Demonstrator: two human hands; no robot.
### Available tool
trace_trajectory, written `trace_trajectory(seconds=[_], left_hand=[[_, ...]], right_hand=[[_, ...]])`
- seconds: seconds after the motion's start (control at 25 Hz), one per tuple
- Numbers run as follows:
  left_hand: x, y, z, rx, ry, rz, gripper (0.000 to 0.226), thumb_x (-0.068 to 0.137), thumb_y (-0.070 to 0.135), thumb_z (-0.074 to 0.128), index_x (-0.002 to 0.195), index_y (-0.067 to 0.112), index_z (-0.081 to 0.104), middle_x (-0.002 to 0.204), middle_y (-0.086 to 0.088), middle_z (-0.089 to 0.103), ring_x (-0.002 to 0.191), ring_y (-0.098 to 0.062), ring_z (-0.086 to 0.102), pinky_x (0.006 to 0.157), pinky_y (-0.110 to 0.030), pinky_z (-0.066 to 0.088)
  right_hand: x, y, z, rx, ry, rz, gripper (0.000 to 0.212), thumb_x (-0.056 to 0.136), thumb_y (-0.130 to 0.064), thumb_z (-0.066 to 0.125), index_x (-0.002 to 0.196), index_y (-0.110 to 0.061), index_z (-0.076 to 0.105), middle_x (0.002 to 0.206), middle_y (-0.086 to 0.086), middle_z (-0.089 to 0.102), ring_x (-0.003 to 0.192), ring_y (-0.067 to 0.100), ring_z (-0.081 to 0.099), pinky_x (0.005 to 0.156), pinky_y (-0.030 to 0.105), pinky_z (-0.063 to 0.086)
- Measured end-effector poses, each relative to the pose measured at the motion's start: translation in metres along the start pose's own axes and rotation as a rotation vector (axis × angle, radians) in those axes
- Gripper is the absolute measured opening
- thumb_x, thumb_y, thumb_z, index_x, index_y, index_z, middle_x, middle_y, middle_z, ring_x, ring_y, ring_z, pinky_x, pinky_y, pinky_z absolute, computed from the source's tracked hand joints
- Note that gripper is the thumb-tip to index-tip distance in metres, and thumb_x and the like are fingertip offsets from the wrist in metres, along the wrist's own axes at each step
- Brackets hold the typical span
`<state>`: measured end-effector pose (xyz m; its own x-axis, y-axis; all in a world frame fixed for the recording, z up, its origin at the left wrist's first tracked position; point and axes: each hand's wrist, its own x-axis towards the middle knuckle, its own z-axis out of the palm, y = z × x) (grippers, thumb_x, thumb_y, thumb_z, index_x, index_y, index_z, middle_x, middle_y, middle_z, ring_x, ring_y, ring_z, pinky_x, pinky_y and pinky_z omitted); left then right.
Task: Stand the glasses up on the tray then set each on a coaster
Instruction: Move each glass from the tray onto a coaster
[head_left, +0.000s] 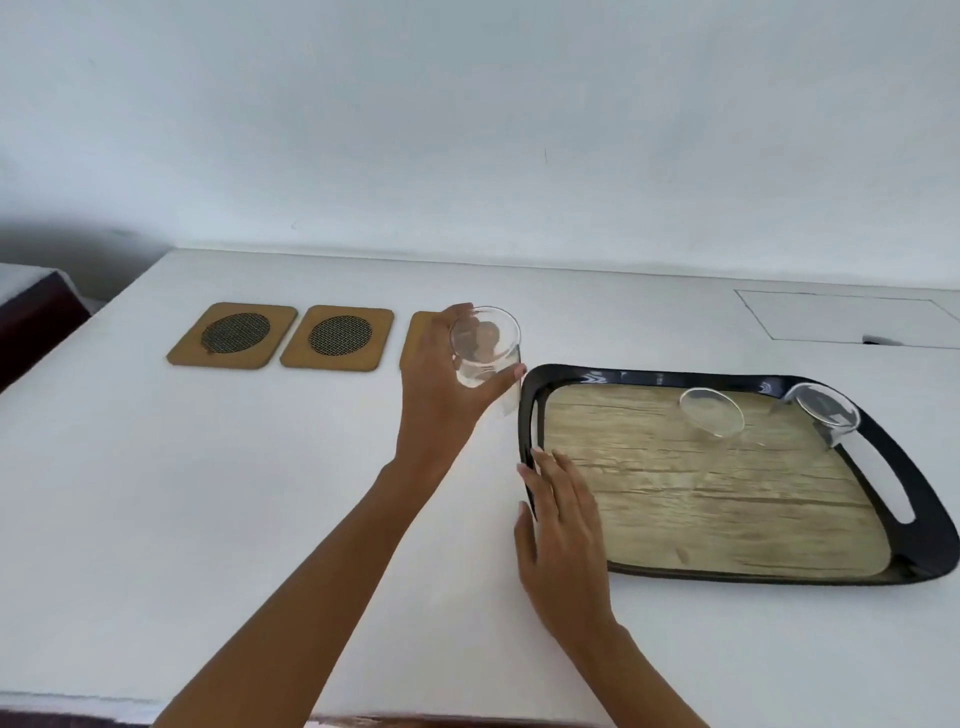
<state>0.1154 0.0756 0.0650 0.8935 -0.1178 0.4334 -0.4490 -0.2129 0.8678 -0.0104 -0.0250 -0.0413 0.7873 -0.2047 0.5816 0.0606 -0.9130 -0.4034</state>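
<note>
My left hand (441, 395) grips a clear glass (485, 348) and holds it upright in the air, just left of the tray and over the near edge of the third coaster (418, 335), which the hand mostly hides. My right hand (558, 525) lies flat with its fingers apart on the left rim of the black tray (530, 415), holding nothing. Two more clear glasses stand on the tray's wood-look floor: one (711, 410) near the back middle, the other (826, 410) in the back right corner. Two brown coasters (232, 335) (337, 338) with dark mesh circles lie bare to the left.
The white table (208, 493) ends at a wall behind and drops off at the left. A rectangular hatch outline (841, 319) sits in the tabletop behind the tray. A dark piece of furniture (31, 317) stands beyond the left edge.
</note>
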Motion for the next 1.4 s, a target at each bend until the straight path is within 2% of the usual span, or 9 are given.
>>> trace_trajectory(seconds=[0.12, 0.2, 0.28, 0.48, 0.68, 0.88, 1.0, 1.12, 1.4], left_hand=[[0.015, -0.012, -0.022, 0.057, 0.074, -0.053, 0.072, 0.067, 0.033, 0.085, 0.128, 0.019, 0.05, 0.119, 0.006, 0.062, 0.107, -0.008, 0.059, 0.093, -0.032, 0.053], [0.026, -0.019, -0.032, 0.095, 0.115, -0.078, 0.074, 0.067, 0.035, 0.085, 0.13, 0.018, 0.049, 0.118, 0.008, 0.061, 0.107, -0.007, 0.058, 0.093, -0.031, 0.053], [0.038, -0.026, -0.037, 0.128, 0.151, -0.093, 0.075, 0.067, 0.037, 0.085, 0.13, 0.017, 0.049, 0.114, 0.011, 0.058, 0.104, -0.003, 0.056, 0.093, -0.029, 0.052], [0.059, -0.049, -0.037, 0.146, 0.149, -0.123, 0.076, 0.066, 0.037, 0.085, 0.129, 0.015, 0.05, 0.112, 0.01, 0.058, 0.104, -0.009, 0.056, 0.091, -0.028, 0.051], [0.09, -0.075, -0.029, 0.159, 0.059, -0.153, 0.076, 0.065, 0.035, 0.086, 0.129, 0.016, 0.049, 0.12, 0.001, 0.063, 0.102, -0.01, 0.058, 0.085, -0.019, 0.044], [0.131, -0.1, -0.012, 0.119, -0.056, -0.163, 0.077, 0.067, 0.027, 0.086, 0.132, 0.013, 0.046, 0.126, -0.005, 0.06, 0.106, -0.013, 0.056, 0.091, -0.022, 0.043], [0.149, -0.112, 0.001, 0.104, -0.102, -0.158, 0.077, 0.067, 0.024, 0.086, 0.132, 0.012, 0.046, 0.127, -0.006, 0.06, 0.111, -0.018, 0.057, 0.096, -0.028, 0.045], [0.158, -0.121, 0.01, 0.09, -0.147, -0.155, 0.077, 0.066, 0.023, 0.086, 0.132, 0.012, 0.047, 0.126, -0.006, 0.06, 0.11, -0.017, 0.057, 0.096, -0.026, 0.044], [0.161, -0.134, 0.019, 0.104, -0.209, -0.146, 0.077, 0.066, 0.028, 0.086, 0.13, 0.011, 0.047, 0.124, -0.008, 0.061, 0.112, -0.021, 0.057, 0.096, -0.035, 0.046]], right_hand=[[0.021, -0.021, 0.023, 0.021, -0.125, -0.052, 0.045, 0.09, -0.003, 0.058, 0.134, 0.002, 0.052, 0.145, 0.015, 0.049, 0.139, 0.031, 0.038, 0.11, 0.045, 0.039], [0.037, -0.03, 0.037, -0.017, -0.204, -0.028, 0.051, 0.09, -0.008, 0.061, 0.137, 0.004, 0.048, 0.146, 0.018, 0.047, 0.139, 0.032, 0.038, 0.109, 0.047, 0.04], [0.048, -0.035, 0.052, -0.043, -0.281, -0.013, 0.054, 0.092, -0.013, 0.059, 0.139, 0.006, 0.043, 0.147, 0.02, 0.044, 0.14, 0.033, 0.035, 0.111, 0.047, 0.036], [0.061, -0.029, 0.081, -0.128, -0.407, 0.054, 0.056, 0.099, -0.022, 0.047, 0.145, 0.005, 0.031, 0.154, 0.021, 0.031, 0.145, 0.034, 0.024, 0.119, 0.044, 0.02], [0.067, -0.026, 0.096, -0.195, -0.372, 0.19, 0.066, 0.095, -0.037, 0.022, 0.141, 0.007, 0.039, 0.149, 0.023, 0.039, 0.14, 0.035, 0.035, 0.115, 0.048, 0.03], [0.067, -0.019, 0.11, -0.205, -0.369, 0.205, 0.07, 0.097, -0.045, 0.015, 0.149, 0.0, 0.023, 0.158, 0.016, 0.022, 0.147, 0.029, 0.018, 0.12, 0.044, 0.018], [0.066, -0.018, 0.111, -0.213, -0.372, 0.213, 0.068, 0.098, -0.045, 0.019, 0.15, -0.001, 0.022, 0.159, 0.014, 0.021, 0.148, 0.026, 0.015, 0.119, 0.04, 0.013], [0.066, -0.018, 0.111, -0.222, -0.392, 0.219, 0.067, 0.099, -0.045, 0.022, 0.151, -0.003, 0.02, 0.16, 0.011, 0.018, 0.149, 0.023, 0.012, 0.119, 0.038, 0.012], [0.065, -0.017, 0.112, -0.233, -0.397, 0.233, 0.066, 0.1, -0.045, 0.026, 0.152, -0.005, 0.02, 0.161, 0.008, 0.018, 0.149, 0.02, 0.01, 0.12, 0.037, 0.012]])
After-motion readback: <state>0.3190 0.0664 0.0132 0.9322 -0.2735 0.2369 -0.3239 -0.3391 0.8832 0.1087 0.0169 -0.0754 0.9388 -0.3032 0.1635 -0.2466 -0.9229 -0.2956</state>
